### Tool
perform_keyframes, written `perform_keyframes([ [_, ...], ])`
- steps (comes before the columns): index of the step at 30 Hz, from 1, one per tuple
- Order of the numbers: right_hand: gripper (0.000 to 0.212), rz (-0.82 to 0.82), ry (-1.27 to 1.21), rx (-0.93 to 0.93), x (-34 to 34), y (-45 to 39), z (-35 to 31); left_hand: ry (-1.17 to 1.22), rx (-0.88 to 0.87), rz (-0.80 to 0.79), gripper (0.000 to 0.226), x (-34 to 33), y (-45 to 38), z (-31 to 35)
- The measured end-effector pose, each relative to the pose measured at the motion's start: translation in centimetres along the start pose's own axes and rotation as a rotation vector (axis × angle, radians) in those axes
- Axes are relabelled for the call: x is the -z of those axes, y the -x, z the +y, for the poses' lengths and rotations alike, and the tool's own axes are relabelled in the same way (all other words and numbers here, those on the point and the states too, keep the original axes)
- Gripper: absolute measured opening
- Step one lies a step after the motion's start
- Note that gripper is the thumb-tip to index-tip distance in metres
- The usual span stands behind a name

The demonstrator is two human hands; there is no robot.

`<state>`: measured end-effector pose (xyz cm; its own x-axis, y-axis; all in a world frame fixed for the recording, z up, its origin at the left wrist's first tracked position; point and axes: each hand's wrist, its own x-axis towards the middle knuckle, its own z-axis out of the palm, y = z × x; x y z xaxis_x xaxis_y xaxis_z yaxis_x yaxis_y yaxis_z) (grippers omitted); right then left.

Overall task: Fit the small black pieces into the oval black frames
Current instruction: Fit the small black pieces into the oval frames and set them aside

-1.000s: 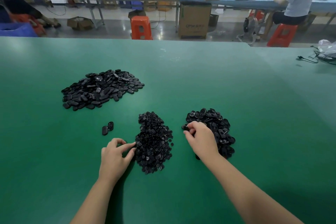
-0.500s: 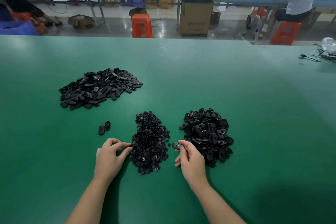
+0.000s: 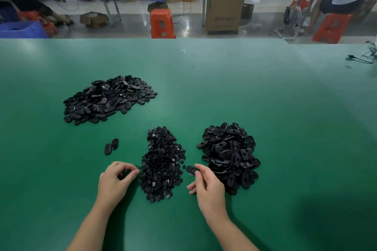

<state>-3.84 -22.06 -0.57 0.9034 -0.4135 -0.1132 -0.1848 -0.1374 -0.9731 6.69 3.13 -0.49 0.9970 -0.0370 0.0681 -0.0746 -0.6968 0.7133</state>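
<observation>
Now pinching an oval frame (image 3: 192,169) in the right hand (image 3: 208,186), lifted clear of the frame pile (image 3: 229,156) since a second ago.
Still curling left hand (image 3: 114,182) fingertips at the edge of the small pieces (image 3: 162,164), grasp unclear; sitting behind on the green table (image 3: 265,108): two loose frames (image 3: 111,146), a far heap (image 3: 108,99); carton (image 3: 223,13) lettering too blurred for reading.
</observation>
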Motion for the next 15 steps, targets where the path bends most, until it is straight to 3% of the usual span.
perform_keyframes([
  [6,0.027,-0.014,-0.028,-0.008,0.0,-0.1,-0.1,0.291,0.164,0.136,0.016,-0.5,-0.3,1.1],
  [10,0.033,-0.009,-0.04,-0.005,-0.1,-0.3,-0.3,0.364,0.106,0.271,0.014,-1.2,-0.3,4.5],
  [15,0.025,0.026,0.002,0.026,-0.4,-0.6,0.1,0.665,0.17,0.06,0.012,-4.9,2.4,9.4],
])
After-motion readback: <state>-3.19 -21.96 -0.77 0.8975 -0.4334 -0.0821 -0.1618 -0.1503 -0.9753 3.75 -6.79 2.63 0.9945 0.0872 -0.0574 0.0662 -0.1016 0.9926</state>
